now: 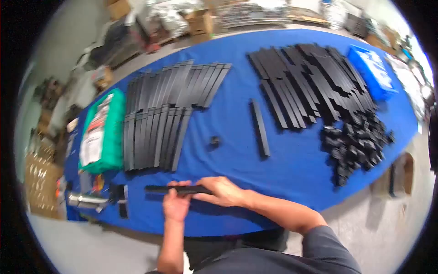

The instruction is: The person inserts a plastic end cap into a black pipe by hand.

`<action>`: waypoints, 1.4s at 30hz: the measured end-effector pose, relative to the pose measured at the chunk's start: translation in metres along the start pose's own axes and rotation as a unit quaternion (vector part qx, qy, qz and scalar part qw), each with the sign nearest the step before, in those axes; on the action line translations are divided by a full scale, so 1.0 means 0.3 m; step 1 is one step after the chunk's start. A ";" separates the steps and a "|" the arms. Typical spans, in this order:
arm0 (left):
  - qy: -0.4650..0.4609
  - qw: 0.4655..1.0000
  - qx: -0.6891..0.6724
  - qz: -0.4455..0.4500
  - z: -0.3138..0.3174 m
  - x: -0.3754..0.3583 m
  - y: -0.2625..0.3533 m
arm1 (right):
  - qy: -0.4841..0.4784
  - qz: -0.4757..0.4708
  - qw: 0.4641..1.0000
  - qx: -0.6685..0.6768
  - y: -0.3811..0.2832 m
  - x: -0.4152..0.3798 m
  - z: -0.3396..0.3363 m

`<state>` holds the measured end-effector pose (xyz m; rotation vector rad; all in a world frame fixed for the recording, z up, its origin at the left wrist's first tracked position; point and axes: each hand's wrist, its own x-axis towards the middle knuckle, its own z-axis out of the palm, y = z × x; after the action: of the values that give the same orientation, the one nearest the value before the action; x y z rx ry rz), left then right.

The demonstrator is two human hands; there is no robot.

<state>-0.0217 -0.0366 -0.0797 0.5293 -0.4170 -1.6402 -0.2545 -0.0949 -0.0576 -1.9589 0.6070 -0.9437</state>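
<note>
A long black bar (pixel 155 189) lies level in both my hands near the front edge of the blue table. My left hand (pixel 177 203) has its fingers wrapped round the middle of the bar. My right hand (pixel 222 191) grips the bar's right end, and its fingers cover that end. Beyond my hands a small black piece (pixel 214 141) sits alone on the cloth. Farther right, a single black bar (pixel 260 128) lies apart from the others.
Rows of dark bars (pixel 155 123) lie at the left, more bars (pixel 310 82) at the back right. A heap of small black pieces (pixel 358 144) is at the right. Green bin (pixel 109 132), blue bin (pixel 372 73) and metal tool (pixel 86 200) stand or lie on the blue table (pixel 228 164).
</note>
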 end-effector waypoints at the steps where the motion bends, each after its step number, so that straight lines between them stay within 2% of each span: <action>1: 0.049 0.999 0.008 0.008 -0.004 -0.005 0.003 | -0.027 0.101 0.993 0.060 -0.027 0.009 -0.018; 3: 0.016 1.000 -0.004 0.006 0.001 -0.005 0.006 | -0.058 0.147 0.985 0.074 -0.034 0.017 -0.040; 5: 0.009 1.000 -0.009 0.018 -0.009 -0.004 0.007 | 0.007 0.041 0.998 0.039 0.003 -0.004 0.007; 7: -0.010 1.000 -0.020 0.014 -0.028 -0.002 0.014 | -0.021 0.043 0.998 0.047 -0.010 0.000 -0.009; 12: -0.024 0.999 -0.025 0.021 -0.026 -0.007 0.009 | -0.004 0.058 0.997 0.047 -0.028 -0.006 -0.008; 21: -0.007 1.000 -0.003 0.029 -0.013 -0.010 0.006 | 0.022 0.008 1.000 0.011 0.012 -0.009 0.022; 24: 0.027 1.000 0.005 0.014 0.028 -0.010 0.002 | 0.022 -0.031 0.993 -0.108 0.000 -0.013 0.016; 27: -0.010 1.000 0.008 0.021 -0.029 -0.005 0.006 | 0.031 -0.040 0.992 -0.118 -0.008 -0.021 0.012; 28: -0.014 1.000 0.002 0.016 -0.033 -0.003 0.010 | -0.018 0.059 0.998 -0.023 -0.050 -0.008 -0.027; 30: -0.020 1.000 -0.010 0.008 -0.026 -0.005 0.017 | -0.114 0.250 0.947 0.166 -0.120 0.022 -0.103; 33: 0.009 1.000 -0.006 0.008 0.006 -0.002 0.009 | -0.045 0.152 0.980 0.120 -0.028 0.010 -0.030; 34: -0.010 1.000 -0.007 0.015 -0.003 0.000 0.009 | 0.019 0.030 0.997 0.066 -0.017 -0.001 -0.011; 36: -0.046 0.999 -0.008 0.027 -0.023 0.005 0.005 | 0.015 0.025 0.998 0.055 -0.002 -0.006 0.006; 42: -0.022 0.999 -0.022 0.021 -0.026 -0.006 0.008 | -0.008 0.033 0.998 0.053 -0.001 -0.002 0.007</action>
<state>-0.0152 -0.0350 -0.0846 0.4496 -0.4204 -1.6191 -0.2531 -0.0932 -0.0582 -1.8398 0.5966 -0.9003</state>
